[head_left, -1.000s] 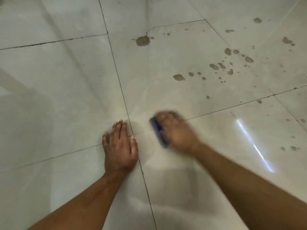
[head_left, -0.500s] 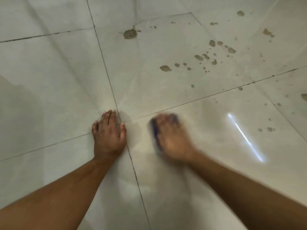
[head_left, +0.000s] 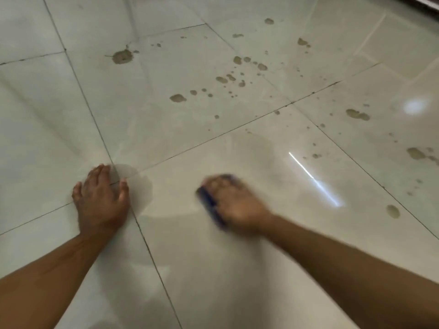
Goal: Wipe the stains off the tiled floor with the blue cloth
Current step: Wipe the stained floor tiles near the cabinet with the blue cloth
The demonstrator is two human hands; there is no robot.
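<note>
My right hand (head_left: pixel 235 205), blurred by motion, presses the blue cloth (head_left: pixel 210 206) flat on a glossy pale floor tile (head_left: pixel 261 233); only the cloth's left edge shows past my fingers. My left hand (head_left: pixel 101 200) lies flat, fingers apart, over the grout cross to the left. Brown stains dot the far tiles: a large splat (head_left: pixel 122 57), a blob (head_left: pixel 177 98), a scatter of drops (head_left: pixel 234 74). More stains (head_left: pixel 357 114) lie to the right, one (head_left: pixel 393 211) near my right hand's tile edge.
Dark grout lines (head_left: pixel 213 136) split the floor into big square tiles. A damp wiped patch (head_left: pixel 142 186) shines between my hands. A bright light streak (head_left: pixel 313 179) reflects to the right of the cloth. A dark edge (head_left: pixel 427 1) shows at the top right corner.
My right hand with the cloth has slid to the right, away from my left hand. The view has shifted, showing more stained tiles on the right.
</note>
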